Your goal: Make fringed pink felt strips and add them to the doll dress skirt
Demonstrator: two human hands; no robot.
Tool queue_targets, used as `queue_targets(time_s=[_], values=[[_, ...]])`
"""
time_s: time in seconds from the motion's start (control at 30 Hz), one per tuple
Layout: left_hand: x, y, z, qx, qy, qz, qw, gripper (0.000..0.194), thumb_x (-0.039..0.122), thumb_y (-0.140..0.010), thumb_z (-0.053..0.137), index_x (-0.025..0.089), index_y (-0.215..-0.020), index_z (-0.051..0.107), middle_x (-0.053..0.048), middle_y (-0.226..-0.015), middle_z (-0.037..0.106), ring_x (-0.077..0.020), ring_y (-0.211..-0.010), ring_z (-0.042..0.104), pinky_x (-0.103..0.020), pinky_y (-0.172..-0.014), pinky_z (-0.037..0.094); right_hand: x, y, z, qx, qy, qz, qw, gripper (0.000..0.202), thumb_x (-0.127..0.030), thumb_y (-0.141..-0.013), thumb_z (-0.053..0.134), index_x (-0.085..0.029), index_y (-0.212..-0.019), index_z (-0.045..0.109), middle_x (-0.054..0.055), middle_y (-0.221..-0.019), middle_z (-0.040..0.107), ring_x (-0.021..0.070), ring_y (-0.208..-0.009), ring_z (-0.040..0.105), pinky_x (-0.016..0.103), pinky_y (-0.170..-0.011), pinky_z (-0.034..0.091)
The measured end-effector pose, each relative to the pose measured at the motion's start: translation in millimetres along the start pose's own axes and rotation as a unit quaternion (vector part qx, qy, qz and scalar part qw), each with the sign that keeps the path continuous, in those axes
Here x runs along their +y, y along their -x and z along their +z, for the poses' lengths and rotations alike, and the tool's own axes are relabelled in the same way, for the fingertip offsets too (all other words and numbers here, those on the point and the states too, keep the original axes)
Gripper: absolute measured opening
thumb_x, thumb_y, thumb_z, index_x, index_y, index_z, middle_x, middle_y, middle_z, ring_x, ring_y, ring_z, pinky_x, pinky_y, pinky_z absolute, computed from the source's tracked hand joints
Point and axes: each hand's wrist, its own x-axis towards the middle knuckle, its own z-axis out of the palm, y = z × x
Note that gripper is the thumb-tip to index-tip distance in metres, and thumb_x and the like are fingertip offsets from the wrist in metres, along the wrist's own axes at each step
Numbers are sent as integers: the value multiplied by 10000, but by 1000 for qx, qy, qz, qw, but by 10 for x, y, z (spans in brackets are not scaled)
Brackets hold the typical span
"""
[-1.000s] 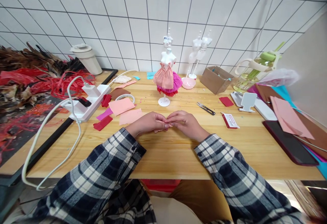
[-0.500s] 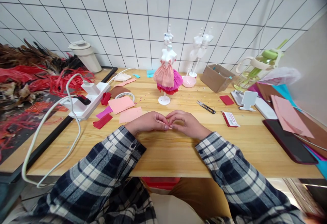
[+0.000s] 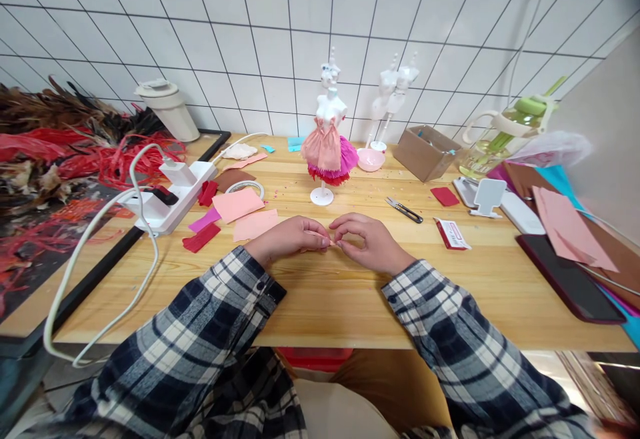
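Note:
Over the middle of the wooden table, my left hand (image 3: 299, 237) pinches a small strip of pink paper (image 3: 332, 243) between thumb and fingers. Close on its right, my right hand (image 3: 365, 241) has thumb and index finger pressed together at the strip's other end. Behind my hands stands a small white mannequin (image 3: 331, 107) in a pink, purple and red crepe paper dress (image 3: 323, 149). Pink paper pieces (image 3: 238, 205) lie left of my hands, with red paper (image 3: 201, 237) and purple paper (image 3: 205, 219) beside them.
Black thread snips (image 3: 404, 210) and a red-and-white packet (image 3: 452, 233) lie to the right. A cardboard box (image 3: 425, 153), pink bowl (image 3: 371, 159) and green-lidded jug (image 3: 520, 125) stand behind. At left are a power strip (image 3: 175, 202) and white cup (image 3: 170, 111); a dark tablet (image 3: 565, 282) lies far right.
My fingertips have moved slightly apart, and a little more of the pink strip shows between them. My right hand has shifted slightly up and right.

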Motion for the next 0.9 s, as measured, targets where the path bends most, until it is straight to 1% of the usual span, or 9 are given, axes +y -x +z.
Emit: queue_targets(time_s=[0.1,0.23,0.43,0.5,0.57,0.63,0.67,0.73,0.9], values=[[2,7,-1,-5,32,0,999,300,405,-702,689,124,-810,698,1,-655,583,-65,-504,369,-221,-474,228,-17,9,-27,-3,39,-34,999,111,-184,-811,585,-232,-888,648,44,-1041,676,169,-959,630,314,-864,489],[-14,13,-15,-8,73,22,997,278,386,-723,682,114,-781,688,-21,-688,596,-83,-564,422,-218,-510,275,-14,5,-16,14,86,-65,994,121,-252,-851,592,-231,-959,643,55,-1053,682,181,-982,625,317,-844,482],[-14,26,25,-67,128,9,989,289,410,-730,689,124,-776,678,-51,-732,642,-101,-590,495,-232,-568,368,27,6,25,12,81,-77,994,114,-264,-908,542,-223,-936,645,38,-929,711,158,-878,635,284,-795,474],[7,25,37,-19,113,32,993,329,450,-746,667,136,-840,682,-74,-820,673,-146,-696,569,-274,-669,433,40,8,12,20,87,-63,994,124,-262,-908,541,-222,-932,656,37,-925,711,155,-871,631,275,-782,465],[33,25,30,115,32,86,989,388,488,-772,628,152,-959,675,-95,-967,684,-196,-854,606,-324,-790,453,51,10,-8,37,115,-14,993,128,-262,-902,546,-218,-906,666,37,-887,704,156,-833,626,267,-731,451],[54,26,14,241,-94,150,954,435,503,-749,649,169,-1028,661,-94,-1076,669,-232,-993,594,-360,-907,427,62,13,-22,48,147,41,987,133,-266,-896,552,-214,-887,674,33,-850,695,153,-782,618,260,-674,428],[57,26,10,271,-153,176,934,462,505,-717,681,176,-1040,660,-91,-1106,663,-246,-1044,580,-370,-951,407,68,14,-26,49,158,60,984,137,-269,-894,553,-215,-891,678,31,-847,694,150,-767,614,257,-660,419],[47,18,22,264,-227,204,915,523,506,-650,736,185,-1057,665,-83,-1125,664,-262,-1088,569,-373,-991,387,77,18,-22,50,164,78,982,151,-277,-896,550,-220,-923,687,28,-868,698,144,-766,612,251,-654,410],[-27,-48,123,196,-175,159,952,335,454,-746,657,179,-927,717,-49,-947,728,-216,-915,644,-312,-868,460,74,33,12,44,160,71,984,192,-303,-901,545,-249,-969,717,27,-868,702,138,-777,620,240,-649,407]])
